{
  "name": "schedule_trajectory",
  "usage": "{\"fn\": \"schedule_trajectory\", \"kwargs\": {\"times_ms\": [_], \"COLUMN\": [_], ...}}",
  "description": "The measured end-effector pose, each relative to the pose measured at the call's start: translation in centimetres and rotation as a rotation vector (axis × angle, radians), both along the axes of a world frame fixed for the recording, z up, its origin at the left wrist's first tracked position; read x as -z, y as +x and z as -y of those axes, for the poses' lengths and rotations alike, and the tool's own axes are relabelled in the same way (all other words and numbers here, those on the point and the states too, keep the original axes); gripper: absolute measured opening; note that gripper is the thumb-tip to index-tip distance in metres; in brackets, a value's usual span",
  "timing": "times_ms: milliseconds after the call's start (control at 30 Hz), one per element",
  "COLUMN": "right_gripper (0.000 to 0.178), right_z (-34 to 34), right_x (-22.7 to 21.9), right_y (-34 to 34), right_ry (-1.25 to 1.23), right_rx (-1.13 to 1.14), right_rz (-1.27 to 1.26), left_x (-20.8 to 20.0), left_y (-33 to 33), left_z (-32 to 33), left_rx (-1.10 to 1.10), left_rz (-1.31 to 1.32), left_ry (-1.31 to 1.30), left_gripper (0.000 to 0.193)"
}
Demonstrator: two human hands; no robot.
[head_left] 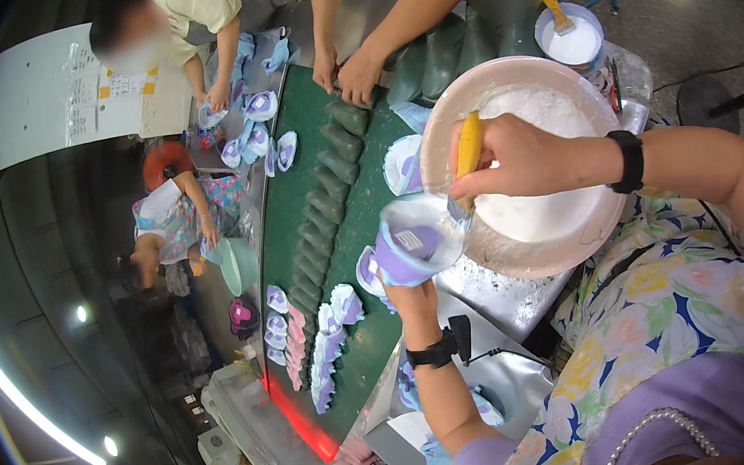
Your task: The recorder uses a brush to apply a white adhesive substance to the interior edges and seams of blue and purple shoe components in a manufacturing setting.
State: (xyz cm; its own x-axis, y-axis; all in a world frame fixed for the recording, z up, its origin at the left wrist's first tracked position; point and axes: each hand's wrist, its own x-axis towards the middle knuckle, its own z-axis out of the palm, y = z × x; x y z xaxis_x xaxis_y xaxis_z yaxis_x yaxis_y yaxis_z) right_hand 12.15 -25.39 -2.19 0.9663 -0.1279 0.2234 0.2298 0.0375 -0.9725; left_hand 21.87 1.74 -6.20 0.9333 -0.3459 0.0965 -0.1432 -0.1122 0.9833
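My left hand (412,301) holds up a purple and light-blue shoe upper (395,262), its opening facing up with a pale label inside. Closed around the yellow handle of a paintbrush (470,144), my right hand (523,154) brings the bristles to the edge of the upper. A wet white coating shows along that edge. Beneath my right hand stands a wide pink basin (600,105) with thick white liquid (522,216) in it. Another upper (403,166) lies against the basin's left side.
A green conveyor belt (369,242) carries a row of dark green shoe lasts (323,209) and several uppers (330,343). A bucket (597,39) with a brush stands behind the basin. Across the belt, a co-worker's hands (359,72) touch a last; others work farther left.
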Motion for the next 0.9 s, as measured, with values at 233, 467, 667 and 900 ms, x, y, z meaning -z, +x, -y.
{"fn": "schedule_trajectory", "kwargs": {"times_ms": [233,467,667,900], "right_gripper": [0.016,0.009,0.017,0.017], "right_z": [-0.9,-1.8,-0.2,0.3], "right_x": [-0.2,0.0,-0.3,-2.2], "right_y": [0.1,1.9,1.7,1.5], "right_ry": [-0.292,-0.549,-0.586,-0.455], "right_rx": [-0.118,-0.183,-0.265,-0.26], "right_rz": [0.672,0.825,0.46,0.426], "left_x": [2.4,1.4,1.6,2.3], "left_y": [-3.7,-5.7,-5.1,-4.4], "left_z": [1.0,2.6,1.6,0.9], "left_rx": [0.105,0.026,0.083,0.103], "left_rz": [-1.162,-1.228,-1.104,-0.985], "left_ry": [-0.582,-0.571,-0.574,-0.576], "left_gripper": [0.045,0.031,0.035,0.037]}}
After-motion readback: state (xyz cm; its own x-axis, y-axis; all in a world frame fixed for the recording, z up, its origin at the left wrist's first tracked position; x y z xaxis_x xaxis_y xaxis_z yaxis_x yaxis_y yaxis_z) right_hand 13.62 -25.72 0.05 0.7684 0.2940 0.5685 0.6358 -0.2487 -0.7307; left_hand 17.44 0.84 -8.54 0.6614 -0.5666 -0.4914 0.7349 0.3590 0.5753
